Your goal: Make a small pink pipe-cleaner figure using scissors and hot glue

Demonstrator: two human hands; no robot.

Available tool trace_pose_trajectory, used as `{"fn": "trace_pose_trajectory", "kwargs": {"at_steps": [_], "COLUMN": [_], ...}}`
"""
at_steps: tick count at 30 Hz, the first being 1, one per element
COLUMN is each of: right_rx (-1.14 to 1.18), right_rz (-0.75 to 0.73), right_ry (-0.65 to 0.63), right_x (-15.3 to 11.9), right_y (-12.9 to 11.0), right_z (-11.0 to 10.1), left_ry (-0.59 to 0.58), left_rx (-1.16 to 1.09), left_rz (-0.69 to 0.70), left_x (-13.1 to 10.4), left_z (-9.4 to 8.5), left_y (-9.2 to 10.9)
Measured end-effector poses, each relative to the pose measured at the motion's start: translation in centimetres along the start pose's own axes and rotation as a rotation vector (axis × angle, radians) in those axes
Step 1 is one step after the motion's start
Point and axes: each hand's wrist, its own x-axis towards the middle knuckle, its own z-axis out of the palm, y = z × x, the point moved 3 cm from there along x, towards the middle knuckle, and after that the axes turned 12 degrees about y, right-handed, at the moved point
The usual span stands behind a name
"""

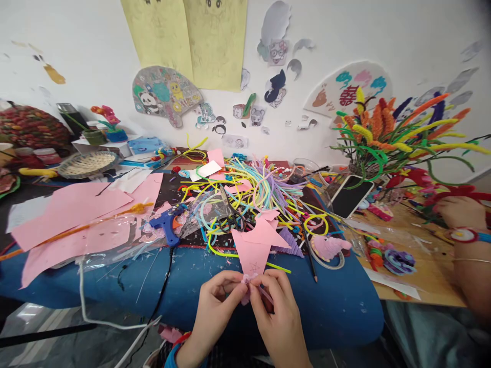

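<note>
Both my hands meet at the front edge of the blue table, pinching a small fuzzy pink pipe-cleaner piece (247,279). My left hand (220,301) grips its left side between thumb and fingers. On its right side are the thumb and fingers of my right hand (274,301). Parts of the piece are hidden behind my fingertips. Just beyond it lies a pink paper cut-out (253,248) with a small star drawn on it. A pink pipe-cleaner figure (328,248) and a dark pencil (310,253) lie to the right.
A blue glue gun (165,225) with a black cord lies left, beside pink paper sheets (76,204). Scissors (232,212) and a heap of pipe cleaners (264,184) fill the middle. A phone (351,197) leans at right, near another person's hand (462,212).
</note>
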Motion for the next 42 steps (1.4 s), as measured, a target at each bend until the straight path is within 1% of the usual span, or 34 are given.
{"fn": "trace_pose_trajectory", "kwargs": {"at_steps": [2, 4, 7, 14, 23, 29, 33, 36, 40, 42], "right_rx": [-0.006, -0.008, -0.012, -0.057, -0.076, -0.085, -0.059, -0.038, -0.008, 0.005], "right_rz": [-0.021, -0.031, -0.030, -0.016, -0.087, -0.098, -0.076, -0.037, 0.021, 0.050], "right_ry": [0.020, 0.020, 0.005, -0.056, -0.118, -0.145, -0.132, -0.096, -0.070, -0.061], "right_x": [-0.10, -0.19, -0.26, -0.15, 0.38, 0.34, 0.33, 0.29, 0.01, -0.17], "right_y": [0.14, 0.28, 0.54, 0.70, 0.05, -0.12, -0.11, 0.03, 0.40, 0.64], "right_z": [0.05, 0.13, 0.23, 0.23, -0.01, -0.01, -0.06, -0.12, 0.05, 0.21], "left_ry": [-0.002, 0.018, 0.060, 0.111, 0.107, 0.122, 0.134, 0.125, 0.084, 0.104], "left_rx": [-0.025, -0.038, -0.032, 0.055, 0.163, 0.170, 0.164, 0.130, 0.051, 0.017], "left_rz": [-0.026, -0.020, -0.003, 0.057, 0.125, 0.148, 0.158, 0.122, 0.078, 0.069], "left_x": [-0.03, -0.07, -0.01, 0.19, 0.22, 0.08, -0.01, -0.03, -0.15, -0.23], "left_z": [0.10, 0.07, 0.03, 0.22, -0.27, -0.18, 0.14, 0.32, 0.56, 0.58], "left_y": [-0.11, -0.27, -0.49, -0.40, -0.67, -0.54, -0.38, -0.40, -0.62, -0.90]}}
